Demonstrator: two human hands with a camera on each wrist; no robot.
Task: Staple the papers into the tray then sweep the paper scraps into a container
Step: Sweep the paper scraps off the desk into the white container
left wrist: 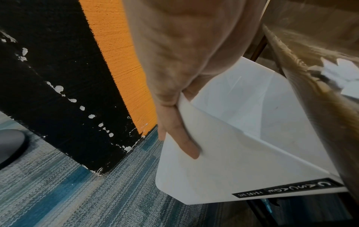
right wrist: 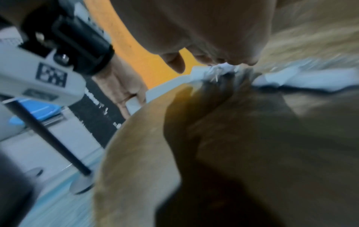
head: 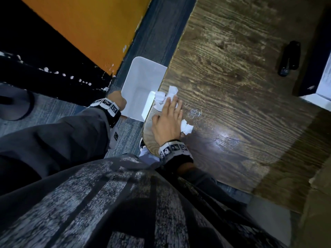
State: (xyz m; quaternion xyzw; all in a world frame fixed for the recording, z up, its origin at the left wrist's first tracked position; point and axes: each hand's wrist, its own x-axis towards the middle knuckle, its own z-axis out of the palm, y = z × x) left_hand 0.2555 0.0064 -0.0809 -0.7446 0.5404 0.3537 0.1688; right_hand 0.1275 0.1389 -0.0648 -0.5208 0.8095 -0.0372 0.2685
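Observation:
My left hand (head: 119, 101) grips the near rim of a white plastic container (head: 141, 86), held just below the table's left edge; in the left wrist view the fingers (left wrist: 186, 138) curl round the container (left wrist: 242, 138) wall. My right hand (head: 170, 119) lies flat, fingers straight, on the wooden table (head: 232, 86), touching white paper scraps (head: 166, 97) at the edge above the container. More scraps (head: 187, 127) lie by the little finger. In the right wrist view the scraps (right wrist: 219, 72) sit under my fingertips, blurred.
A black stapler (head: 289, 58) lies at the table's far right, beside a dark tray (head: 311, 74) holding white paper. Loose staples (head: 194, 112) glint beside my right hand. An orange and black wall panel (head: 89, 29) stands beyond the container; carpet lies below.

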